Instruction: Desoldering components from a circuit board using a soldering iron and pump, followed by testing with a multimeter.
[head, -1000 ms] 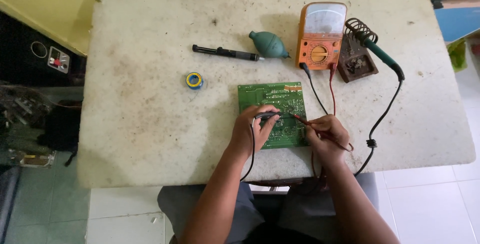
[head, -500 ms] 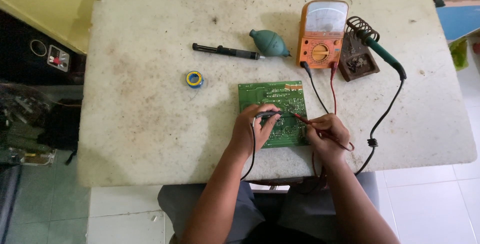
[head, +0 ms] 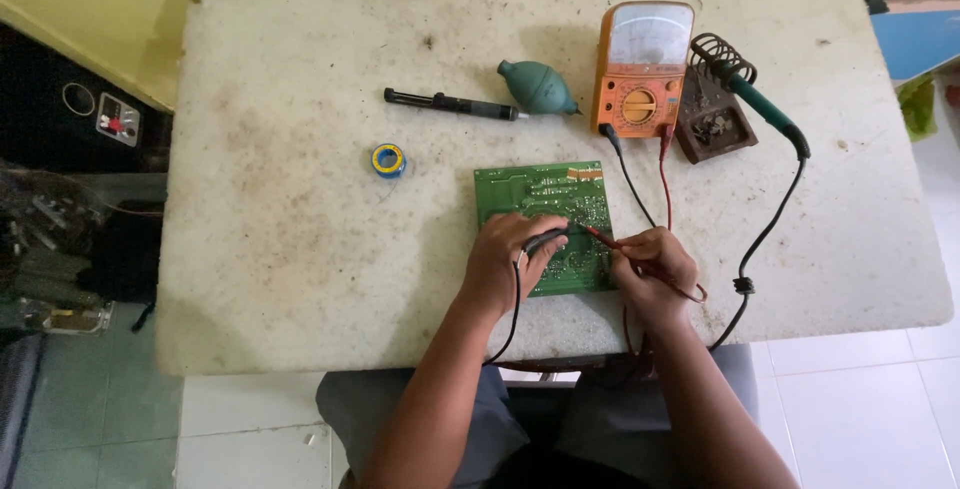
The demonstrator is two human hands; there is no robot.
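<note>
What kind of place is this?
Probably a small electronics repair bench. A green circuit board lies on the worn white table, with an orange dial meter and a green-handled soldering iron on its stand.

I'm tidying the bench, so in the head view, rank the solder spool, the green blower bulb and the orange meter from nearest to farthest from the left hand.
1. Solder spool, up and left of the left hand.
2. Green blower bulb, straight above.
3. Orange meter, up and right.

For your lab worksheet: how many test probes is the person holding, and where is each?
2. The black probe is in the left hand; the red probe is in the right hand. Both tips are over the green board.
</note>
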